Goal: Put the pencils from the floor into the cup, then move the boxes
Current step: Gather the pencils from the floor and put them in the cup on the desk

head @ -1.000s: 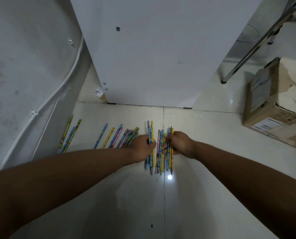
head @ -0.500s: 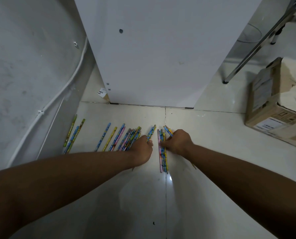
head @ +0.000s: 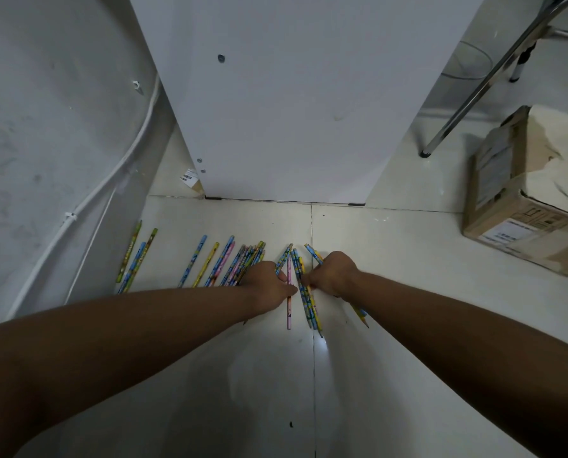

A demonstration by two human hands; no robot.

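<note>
Several colourful pencils lie in a row on the pale tiled floor [head: 391,276] in front of a white cabinet. My left hand [head: 269,285] rests on the floor over the lower ends of a dense pencil cluster [head: 243,262] and holds a blue pencil [head: 284,256]. My right hand [head: 333,274] is closed on a few pencils [head: 362,314] that stick out below it. Between the hands lie a pink pencil [head: 289,312] and a small bunch of pencils [head: 309,309]. More pencils [head: 133,256] lie far left by the wall. No cup is in view.
A white cabinet panel [head: 292,110] stands just behind the pencils. A torn cardboard box [head: 527,193] sits at the right, behind it a metal chair leg [head: 457,114]. A grey wall with a white cable [head: 110,180] closes off the left side.
Both hands slid the middle pencils apart: the right hand drew a few pencils out to the right, and the left hand shifted left with a blue pencil, leaving a pink one and a bunch between.
</note>
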